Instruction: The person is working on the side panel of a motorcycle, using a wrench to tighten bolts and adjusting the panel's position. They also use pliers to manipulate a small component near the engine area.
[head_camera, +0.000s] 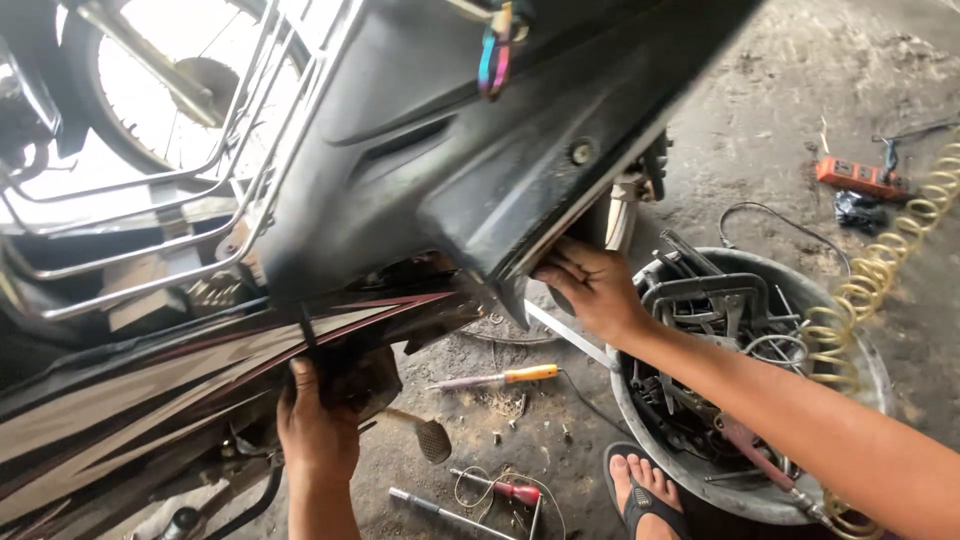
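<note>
A motorbike fills the left and top of the head view, with a black plastic leg-shield panel (440, 150) and a dark side cover with red and grey stripes (150, 380). My right hand (590, 285) grips the lower right edge of the black panel, fingers curled behind it. My left hand (318, 425) reaches up under the striped cover and presses on the dark parts there; its fingertips are hidden. A keyring with a rainbow-coloured loop (493, 55) hangs at the top.
A chrome wire front basket (150, 210) is at upper left. A round metal basin (870, 350) full of tools stands at right, with a yellow coiled air hose (880, 270). Screwdrivers (500, 378) and a socket bar (440, 512) lie on the concrete floor. My sandalled foot (645, 495) is at the bottom.
</note>
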